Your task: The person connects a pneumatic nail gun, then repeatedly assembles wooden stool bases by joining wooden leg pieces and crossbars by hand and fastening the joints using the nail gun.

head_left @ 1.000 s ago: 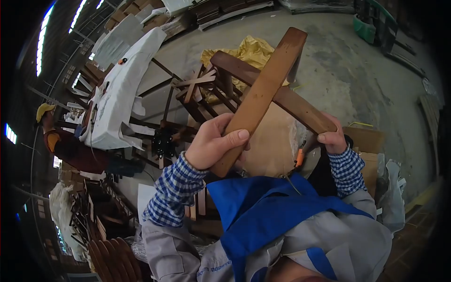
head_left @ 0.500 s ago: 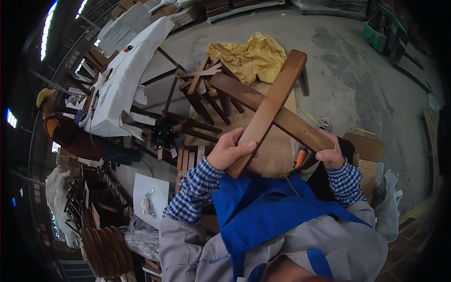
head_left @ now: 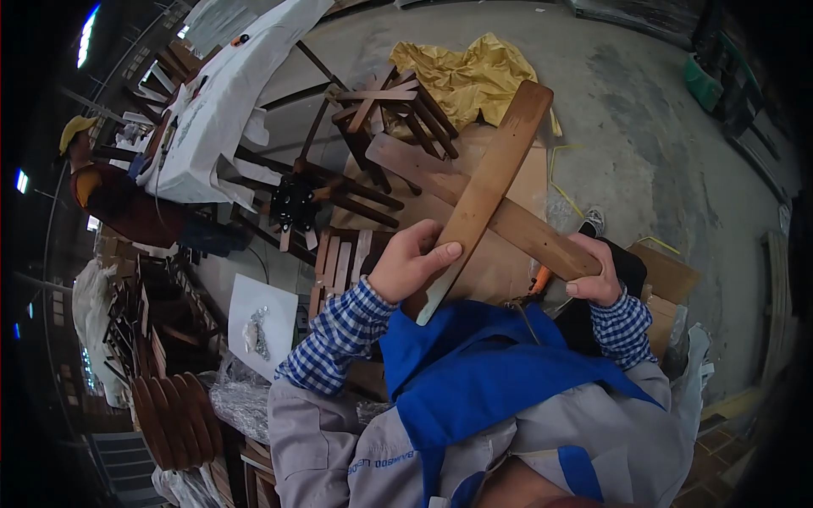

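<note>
A brown wooden cross frame (head_left: 489,199), made of two boards crossing each other, is held in front of my blue apron (head_left: 474,372). My left hand (head_left: 412,264) is closed round the near end of one board, its thumb lying on the upper face. On the right, my right hand (head_left: 598,273) grips the end of the other board, thumb on top and fingers folded over the edge. Just left of that hand, below the board, is an orange-handled tool (head_left: 540,279), partly hidden. The undersides of the boards are out of sight.
Crossed wooden leg frames (head_left: 398,110) stand ahead beside crumpled yellow sheeting (head_left: 474,72). Cardboard (head_left: 508,262) covers the floor below. Left are a white-covered table (head_left: 220,110), a co-worker (head_left: 118,199), a white sheet with small parts (head_left: 262,317) and ridged brown wooden pieces (head_left: 178,419).
The cross frame has tilted in my hands, so a leg that showed under its far end is now hidden. Both hands keep their hold. The view has shifted slightly.
</note>
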The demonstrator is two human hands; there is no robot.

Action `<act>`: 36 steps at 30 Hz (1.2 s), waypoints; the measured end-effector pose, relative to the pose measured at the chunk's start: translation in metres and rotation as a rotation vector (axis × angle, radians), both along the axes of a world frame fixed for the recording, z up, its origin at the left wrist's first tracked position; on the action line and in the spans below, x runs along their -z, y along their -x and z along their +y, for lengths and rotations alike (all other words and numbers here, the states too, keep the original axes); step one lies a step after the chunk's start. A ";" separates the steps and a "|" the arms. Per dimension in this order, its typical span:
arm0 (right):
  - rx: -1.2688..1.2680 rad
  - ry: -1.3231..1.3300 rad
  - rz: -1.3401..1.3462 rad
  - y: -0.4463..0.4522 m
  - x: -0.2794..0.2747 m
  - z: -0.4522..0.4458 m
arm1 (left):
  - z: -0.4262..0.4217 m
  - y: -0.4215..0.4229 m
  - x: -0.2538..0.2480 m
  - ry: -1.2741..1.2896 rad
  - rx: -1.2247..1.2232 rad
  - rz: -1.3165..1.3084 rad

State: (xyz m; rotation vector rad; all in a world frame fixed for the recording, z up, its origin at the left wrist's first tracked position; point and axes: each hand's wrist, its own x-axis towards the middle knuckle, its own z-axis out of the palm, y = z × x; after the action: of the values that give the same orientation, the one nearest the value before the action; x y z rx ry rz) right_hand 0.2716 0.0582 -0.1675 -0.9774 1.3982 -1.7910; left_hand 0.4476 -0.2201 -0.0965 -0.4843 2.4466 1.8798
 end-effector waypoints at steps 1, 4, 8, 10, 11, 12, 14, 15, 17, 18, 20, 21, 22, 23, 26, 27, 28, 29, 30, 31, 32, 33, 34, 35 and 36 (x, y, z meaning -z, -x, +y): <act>-0.014 -0.017 0.053 0.001 -0.001 -0.001 | 0.001 0.001 -0.001 -0.046 -0.041 -0.025; -0.018 -0.017 0.038 -0.002 -0.002 -0.008 | -0.006 0.008 0.017 -0.052 -0.095 -0.023; -0.023 -0.129 -0.012 0.006 0.013 -0.011 | -0.010 0.016 0.031 -0.157 -0.151 -0.055; 0.051 -0.054 0.063 0.002 0.028 -0.015 | -0.012 0.012 0.029 0.077 -0.162 -0.086; 0.077 -0.047 0.042 0.003 0.025 -0.015 | -0.013 0.014 0.026 0.303 -0.182 -0.103; 0.013 -0.090 0.070 0.008 0.017 -0.015 | -0.011 0.019 0.014 0.669 -0.186 0.052; -0.029 -0.119 0.082 0.017 0.007 -0.016 | -0.022 0.034 -0.003 1.148 -0.161 0.372; -0.064 -0.113 0.140 0.020 0.005 -0.017 | -0.026 0.045 -0.012 1.156 -0.133 0.371; -0.093 -0.105 0.174 0.019 0.005 -0.022 | -0.034 0.063 -0.022 1.295 0.326 0.315; -0.151 -0.136 0.199 0.019 0.004 -0.023 | -0.046 0.073 -0.010 1.118 0.455 0.119; -0.203 -0.159 0.213 0.024 -0.001 -0.012 | -0.054 0.089 0.001 0.816 0.510 -0.162; -0.237 -0.147 0.255 0.025 -0.002 -0.010 | -0.059 0.092 0.006 0.508 0.531 -0.422; -0.269 -0.136 0.300 0.027 -0.001 -0.012 | -0.058 0.084 0.014 0.496 0.502 -0.233; -0.255 -0.134 0.291 0.038 0.005 -0.018 | -0.056 0.079 0.015 0.499 0.518 -0.238; -0.730 0.124 0.008 0.067 0.032 -0.050 | -0.051 0.066 0.024 0.340 0.445 -0.163; -0.691 0.046 -0.015 0.072 0.039 -0.070 | -0.048 0.067 0.024 0.339 0.456 -0.175; -0.655 -0.031 -0.031 0.075 0.040 -0.089 | -0.043 0.069 0.022 0.391 0.486 -0.169; -0.547 -0.038 0.028 0.069 0.035 -0.105 | -0.039 0.070 0.018 0.446 0.512 -0.161; -0.441 -0.045 0.089 0.061 0.029 -0.118 | -0.034 0.072 0.014 0.455 0.512 -0.163; -0.442 -0.037 0.091 0.056 0.026 -0.127 | -0.030 0.073 0.011 0.505 0.538 -0.171; -0.359 0.053 0.175 0.050 0.024 -0.134 | -0.027 0.072 0.009 0.551 0.566 -0.180; -0.273 0.139 0.257 0.048 0.025 -0.138 | -0.032 0.067 0.011 0.521 0.538 -0.172; -0.170 0.046 0.234 0.049 0.027 -0.141 | -0.039 0.063 0.013 0.519 0.544 -0.173; -0.086 0.050 -0.028 0.059 0.035 -0.151 | -0.044 0.059 0.016 0.425 0.503 -0.206; -0.003 0.055 -0.294 0.071 0.042 -0.160 | -0.044 0.056 0.016 0.332 0.460 -0.246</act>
State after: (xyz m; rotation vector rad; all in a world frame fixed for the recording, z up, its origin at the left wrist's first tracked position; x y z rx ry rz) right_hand 0.2004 -0.1017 -0.2091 -0.7073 1.1692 -1.8919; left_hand 0.3913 -0.2645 -0.1121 -0.1244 2.4371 1.1776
